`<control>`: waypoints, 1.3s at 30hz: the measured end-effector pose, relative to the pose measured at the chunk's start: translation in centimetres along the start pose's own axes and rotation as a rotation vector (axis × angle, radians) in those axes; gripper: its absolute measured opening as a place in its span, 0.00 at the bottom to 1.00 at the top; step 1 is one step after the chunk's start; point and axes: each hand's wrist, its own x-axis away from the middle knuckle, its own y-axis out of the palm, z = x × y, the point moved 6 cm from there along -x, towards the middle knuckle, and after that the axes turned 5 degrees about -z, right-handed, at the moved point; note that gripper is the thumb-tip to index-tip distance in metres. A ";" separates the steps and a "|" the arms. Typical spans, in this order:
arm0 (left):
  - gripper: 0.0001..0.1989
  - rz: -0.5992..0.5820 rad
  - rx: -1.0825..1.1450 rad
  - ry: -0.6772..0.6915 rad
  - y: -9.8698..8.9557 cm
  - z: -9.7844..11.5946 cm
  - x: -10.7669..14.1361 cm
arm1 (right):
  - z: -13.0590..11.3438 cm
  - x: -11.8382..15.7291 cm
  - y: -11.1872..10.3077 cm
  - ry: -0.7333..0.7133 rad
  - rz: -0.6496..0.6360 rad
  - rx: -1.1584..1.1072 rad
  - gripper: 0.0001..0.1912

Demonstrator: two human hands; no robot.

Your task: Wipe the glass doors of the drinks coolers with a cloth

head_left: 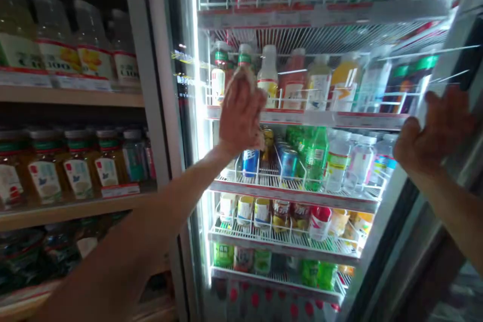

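A person's left hand [241, 113], blurred, rises in front of a green-capped bottle [245, 55] at the left end of a wire shelf [302, 117] inside a brightly lit drinks refrigerator, its fingers held close together, though whether they grip the bottle cannot be told. The right hand [433, 128], fingers spread, rests against the edge of the open glass door [449, 40]. Blue cans [251, 162] and a green soda bottle [315, 158] stand on the rack below, while bottled drinks [79, 176] line wooden shelves [68, 96] beside the refrigerator.
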 end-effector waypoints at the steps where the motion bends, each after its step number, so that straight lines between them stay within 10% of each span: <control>1: 0.27 -0.083 -0.013 0.097 1.0 3.1 0.6 | -0.2 0.0 0.0 -0.030 -0.003 0.011 0.27; 5: 0.25 -0.290 -0.034 0.440 2.9 9.7 3.6 | -0.7 0.2 0.2 -0.031 -0.013 0.024 0.29; 10: 0.30 -0.089 -0.054 -0.011 -1.0 -0.1 1.8 | -1.3 0.4 -0.1 -0.049 0.043 0.026 0.29; 13: 0.30 -0.027 -0.104 -0.109 -1.6 -0.9 3.0 | -1.1 0.3 -0.1 -0.056 0.045 0.033 0.29; 17: 0.21 -0.198 -0.108 0.396 0.8 6.0 8.1 | -1.0 0.5 0.0 -0.102 0.071 0.035 0.29; 19: 0.20 -0.252 -0.098 0.507 0.9 6.3 9.7 | -0.9 0.5 -0.1 -0.109 0.069 0.031 0.29; 24: 0.25 0.014 -0.219 -0.058 -2.6 -1.8 8.0 | -1.1 0.4 -0.2 -0.078 0.024 0.011 0.28; 31: 0.19 -0.170 -0.173 0.409 0.0 5.6 11.6 | -0.8 0.4 -0.1 -0.090 0.048 0.032 0.29; 36: 0.24 0.027 -0.251 -0.103 -2.8 -1.6 9.1 | -0.7 0.4 0.0 -0.090 0.038 0.049 0.29; 39: 0.26 0.037 -0.217 -0.107 -2.6 -1.3 9.4 | -0.8 0.4 0.0 -0.068 0.020 0.051 0.28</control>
